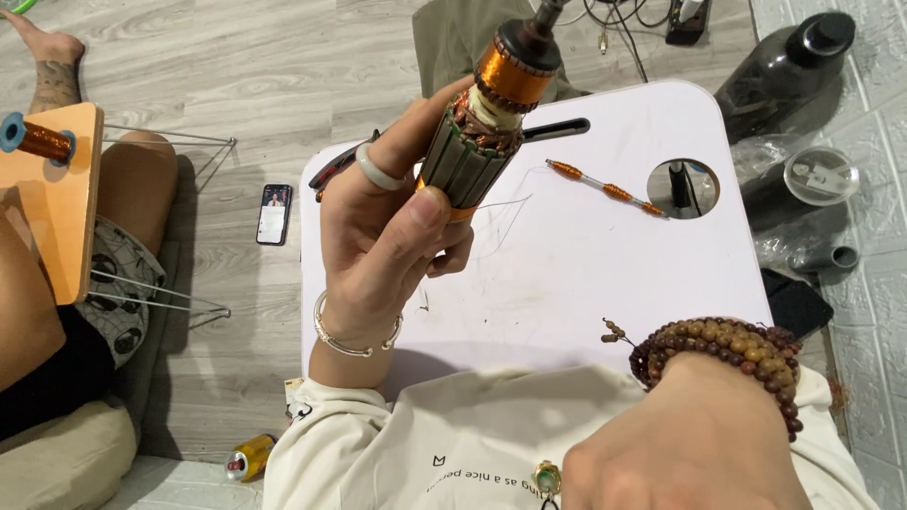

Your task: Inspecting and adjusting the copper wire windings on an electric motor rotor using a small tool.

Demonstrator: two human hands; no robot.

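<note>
Motor armature (482,132) stands upright above the white table (586,283), pinched by the left hand (387,236), thumb on its lower core. The right hand (690,444) shows only its back; grip unclear. Its thin wire (505,212) could snap if tugged.

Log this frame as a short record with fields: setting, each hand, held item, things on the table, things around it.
setting: white lap table on a grey wood-look floor
left hand: raised, gripping the motor armature by its laminated core
right hand: low in the frame, back toward the camera, pulling a thin wire; bead bracelets on the wrist
held item: armature upright, copper commutator on top
on table: orange-banded tool beside a round hole
around: phone and can on the floor; another person seated at left with a copper wire spool
</note>
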